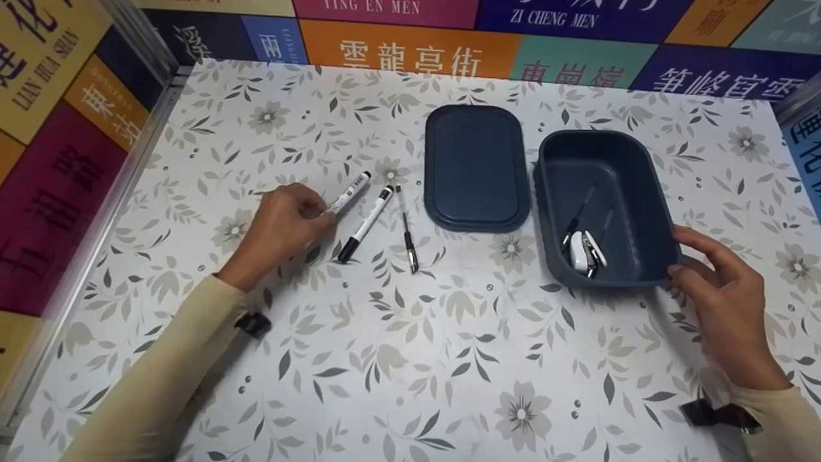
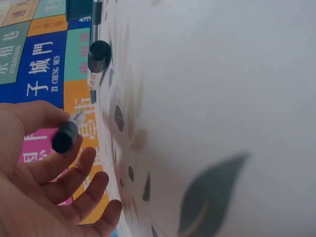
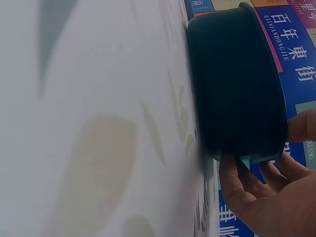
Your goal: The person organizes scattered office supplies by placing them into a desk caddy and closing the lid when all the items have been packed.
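My left hand (image 1: 282,221) pinches a white marker (image 1: 350,191) between thumb and index finger. In the left wrist view the marker's dark end (image 2: 65,137) points at the camera and the other fingers are spread loosely. Beside it on the table lie a second white marker (image 1: 367,223) with black ends and a slim black-gripped pen (image 1: 409,240). My right hand (image 1: 725,289) holds the near right corner of a dark blue open box (image 1: 648,212), fingers against its wall. Inside the box are a white stapler (image 1: 579,253) and dark pens (image 1: 572,226).
A dark blue lid (image 1: 476,168) lies flat on the table, just left of the box. The tabletop (image 1: 410,359) has a grey leaf and flower pattern. Colourful panels with large lettering (image 1: 410,48) stand along the back and left edges.
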`<action>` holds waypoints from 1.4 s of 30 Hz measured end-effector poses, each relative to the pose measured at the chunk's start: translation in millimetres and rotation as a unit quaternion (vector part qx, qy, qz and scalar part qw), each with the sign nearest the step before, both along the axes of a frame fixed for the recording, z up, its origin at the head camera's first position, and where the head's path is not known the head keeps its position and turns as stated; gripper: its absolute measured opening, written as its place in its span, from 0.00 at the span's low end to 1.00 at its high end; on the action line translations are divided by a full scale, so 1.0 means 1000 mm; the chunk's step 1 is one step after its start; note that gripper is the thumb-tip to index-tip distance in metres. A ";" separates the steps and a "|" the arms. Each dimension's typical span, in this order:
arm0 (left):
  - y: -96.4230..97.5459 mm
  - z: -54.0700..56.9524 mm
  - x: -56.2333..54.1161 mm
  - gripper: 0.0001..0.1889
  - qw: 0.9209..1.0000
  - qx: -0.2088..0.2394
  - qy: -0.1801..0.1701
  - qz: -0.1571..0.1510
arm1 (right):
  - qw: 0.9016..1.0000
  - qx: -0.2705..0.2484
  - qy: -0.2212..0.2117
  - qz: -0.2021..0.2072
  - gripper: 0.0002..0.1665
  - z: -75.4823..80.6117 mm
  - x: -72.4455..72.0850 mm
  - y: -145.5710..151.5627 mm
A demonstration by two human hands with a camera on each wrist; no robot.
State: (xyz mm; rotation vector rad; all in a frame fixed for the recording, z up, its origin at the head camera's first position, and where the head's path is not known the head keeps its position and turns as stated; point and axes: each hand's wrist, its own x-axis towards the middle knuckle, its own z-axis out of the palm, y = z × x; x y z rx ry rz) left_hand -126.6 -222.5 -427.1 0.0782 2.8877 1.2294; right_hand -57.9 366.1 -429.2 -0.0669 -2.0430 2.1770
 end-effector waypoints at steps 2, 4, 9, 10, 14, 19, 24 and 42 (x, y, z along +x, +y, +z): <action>0.002 0.001 -0.001 0.09 1.000 0.009 -0.001 -0.003 | 1.000 0.000 -0.001 0.000 0.30 0.000 0.000 0.000; 0.004 0.003 -0.001 0.10 1.000 0.017 -0.003 -0.003 | 1.000 0.001 -0.004 0.000 0.30 0.001 0.000 0.000; 0.011 0.009 0.001 0.09 0.998 0.053 -0.023 0.013 | 1.000 0.005 -0.009 0.003 0.30 0.001 0.000 0.001; 0.013 0.010 0.002 0.09 0.998 0.062 -0.025 0.015 | 1.000 0.007 -0.009 0.003 0.30 0.001 0.000 0.001; 0.021 0.014 0.005 0.07 0.994 0.101 -0.037 0.015 | 1.000 0.004 -0.006 0.009 0.30 0.000 0.000 0.002; 0.033 0.014 0.008 0.06 0.987 0.147 -0.058 0.008 | 1.000 -0.024 0.007 0.016 0.30 0.000 0.001 0.002; 0.045 0.013 0.011 0.05 0.983 0.174 -0.054 0.007 | 1.000 -0.021 0.009 0.012 0.30 0.001 0.000 0.002; 0.075 0.016 0.008 0.05 0.976 0.217 -0.018 0.020 | 1.000 -0.011 0.008 0.010 0.30 0.001 0.000 0.001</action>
